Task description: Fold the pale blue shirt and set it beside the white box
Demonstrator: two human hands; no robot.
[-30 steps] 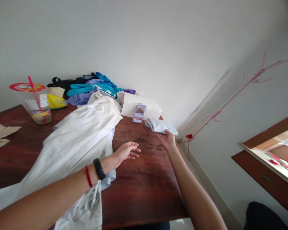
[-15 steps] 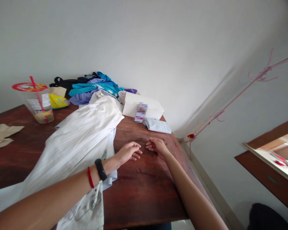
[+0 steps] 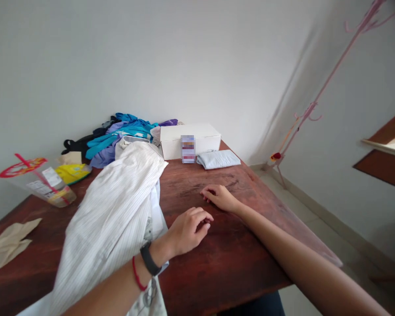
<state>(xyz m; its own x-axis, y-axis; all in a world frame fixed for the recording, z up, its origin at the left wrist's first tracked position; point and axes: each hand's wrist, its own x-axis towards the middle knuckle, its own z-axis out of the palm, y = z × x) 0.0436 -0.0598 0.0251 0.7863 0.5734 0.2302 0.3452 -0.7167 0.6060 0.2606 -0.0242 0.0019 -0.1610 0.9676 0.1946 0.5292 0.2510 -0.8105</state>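
Observation:
My left hand [image 3: 193, 230] hovers over the wooden table [image 3: 210, 272], fingers loosely curled and the thumb apart from them, with no object visible in it. Beyond it, my right hand [image 3: 220, 198] rests at the tabletop, its fingers bent, loose and without anything seen in them. The two hands are close but not touching. Left of them lies a white pinstriped garment [image 3: 108, 197], spread lengthwise; my left forearm passes over its near part. A folded light-grey packet [image 3: 219, 159] sits beyond my right hand.
A white box [image 3: 191, 131] stands by the wall, a small blurred pack [image 3: 188, 149] before it. Heaped clothes [image 3: 125, 131], a yellow packet [image 3: 72, 173], a plastic cup with straw [image 3: 49, 188] and a crumpled napkin [image 3: 15, 241] are left. A pink coat stand [image 3: 329, 77] stands right.
My left hand has moved right and nearer to me, its fingers curling more. My right hand stays near its place, turned more leftward. The view has shifted; the garment and packet lie as before.

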